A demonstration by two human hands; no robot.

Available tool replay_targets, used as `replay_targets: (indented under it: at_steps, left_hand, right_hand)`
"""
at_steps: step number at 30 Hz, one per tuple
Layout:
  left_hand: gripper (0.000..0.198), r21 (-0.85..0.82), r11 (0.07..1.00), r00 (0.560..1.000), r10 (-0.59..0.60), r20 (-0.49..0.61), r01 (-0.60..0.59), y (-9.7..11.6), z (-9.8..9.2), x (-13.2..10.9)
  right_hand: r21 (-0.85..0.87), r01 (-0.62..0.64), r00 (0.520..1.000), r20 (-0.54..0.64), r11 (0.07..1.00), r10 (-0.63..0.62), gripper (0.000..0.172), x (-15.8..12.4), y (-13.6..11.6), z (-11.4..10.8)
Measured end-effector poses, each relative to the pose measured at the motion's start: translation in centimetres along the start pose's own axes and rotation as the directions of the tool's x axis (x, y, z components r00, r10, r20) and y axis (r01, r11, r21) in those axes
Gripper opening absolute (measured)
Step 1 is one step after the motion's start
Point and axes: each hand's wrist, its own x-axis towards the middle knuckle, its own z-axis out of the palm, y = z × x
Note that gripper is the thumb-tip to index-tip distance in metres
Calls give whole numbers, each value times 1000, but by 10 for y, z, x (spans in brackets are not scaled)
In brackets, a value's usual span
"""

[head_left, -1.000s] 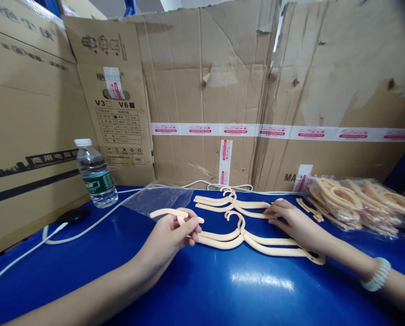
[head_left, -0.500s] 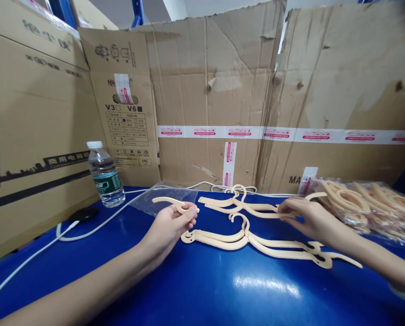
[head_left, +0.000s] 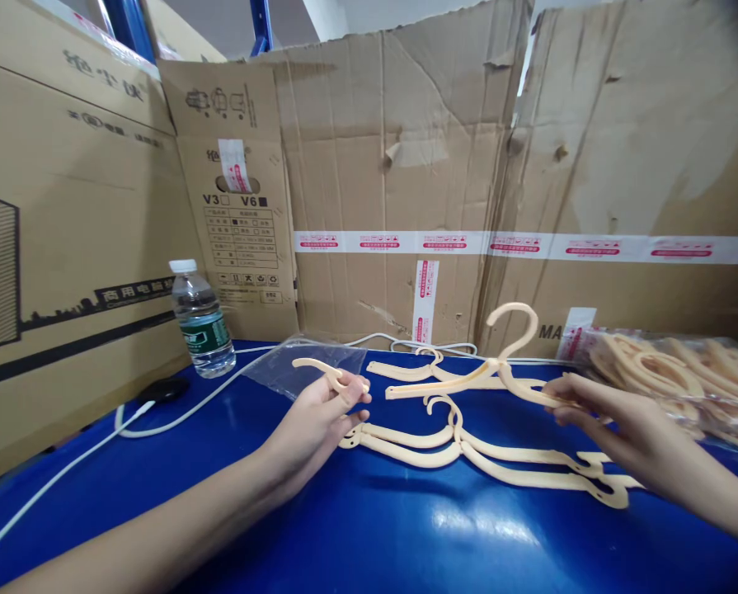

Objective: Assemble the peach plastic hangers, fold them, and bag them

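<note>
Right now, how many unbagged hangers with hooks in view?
4: held hanger in the right hand; rear hanger behind it; farther front hanger and nearer front hanger, lying side by side on the table. Others could be hidden underneath.

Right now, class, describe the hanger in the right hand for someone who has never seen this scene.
Find the blue tabletop before the cardboard wall. Above it, the right hand grips a beige clothes hanger by one end. Unlike the hangers lying there, it is held up, its hook upright.
</note>
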Motion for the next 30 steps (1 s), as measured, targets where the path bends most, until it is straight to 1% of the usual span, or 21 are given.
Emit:
replay_targets:
  at_steps: [2, 6, 8, 10, 13, 15, 19, 22, 30]
  left_hand:
    - [28, -36, 998, 997, -52, 57, 54, -2, 4, -5]
    - [18, -54, 984, 971, -156, 184, 168, -5, 11, -13]
    - [14, -44, 981, 962, -175, 209, 188, -4, 13, -15]
    - [13, -39, 979, 960, -185, 211, 198, -3, 15, -16]
    - [14, -47, 977, 962, -195, 191, 208, -2, 15, -18]
    - [16, -56, 979, 970, -185, 155, 196, -2, 15, -19]
    - [20, -55, 985, 986, -159, 51, 162, -4, 14, -18]
    - [22, -39, 989, 990, -144, 13, 144, -6, 14, -17]
    - [27, -21, 1000, 1000, -17, -26, 16, -11, 11, -18]
  right_hand:
    - [39, -1, 1000, 20, 999, 0, 23, -6, -3, 3]
    - [54, -1, 999, 32, 999, 0, 21, -10, -14, 2]
    - [42, 6, 1000, 15, 999, -6, 20, -10, -20, -1]
    - [28, 36, 999, -23, 999, -36, 20, -8, -25, -4]
    - [-4, 97, 989, -108, 995, -96, 14, -8, -29, -6]
    - [-31, 136, 980, -141, 990, -139, 9, -10, -31, -5]
    - [-79, 197, 968, -142, 977, -206, 8, -13, -34, -2]
    - [-100, 234, 957, -153, 967, -247, 9, -14, -37, 0]
    - [-3, 198, 976, -88, 980, -198, 12, -17, -43, 3]
